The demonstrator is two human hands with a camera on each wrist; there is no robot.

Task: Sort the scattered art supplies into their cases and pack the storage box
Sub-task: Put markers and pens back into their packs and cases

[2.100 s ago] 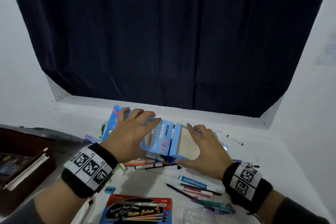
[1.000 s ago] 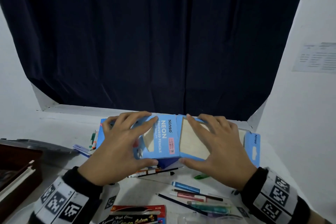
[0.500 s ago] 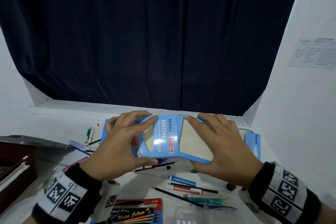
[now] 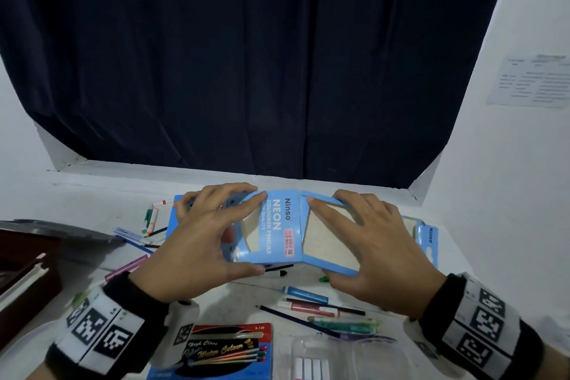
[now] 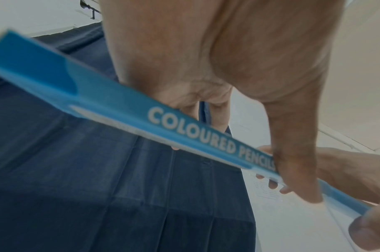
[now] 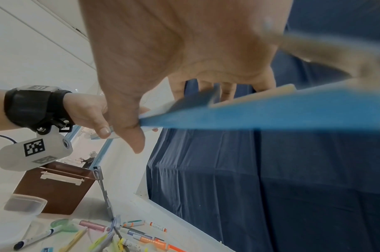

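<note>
Lifted off the table, pencil box (image 4: 279,227) (blue) sits between left hand (image 4: 197,244) and right hand (image 4: 374,251).

- Blue pencil box (image 4: 277,228), lifted above the table: "Ninso", "NEON", "COLOURED PENCILS"; its pink sticker reads "2.60" and "2.80".
- Box's hanging flap (image 4: 430,241), right of that lettering: "Ninso".
- Red paint pack (image 4: 228,348), below the box: "High Class", "Water Colour", "P-120".

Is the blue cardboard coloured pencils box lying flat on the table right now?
No, both the left hand and right hand hold the blue cardboard box above it.
</note>
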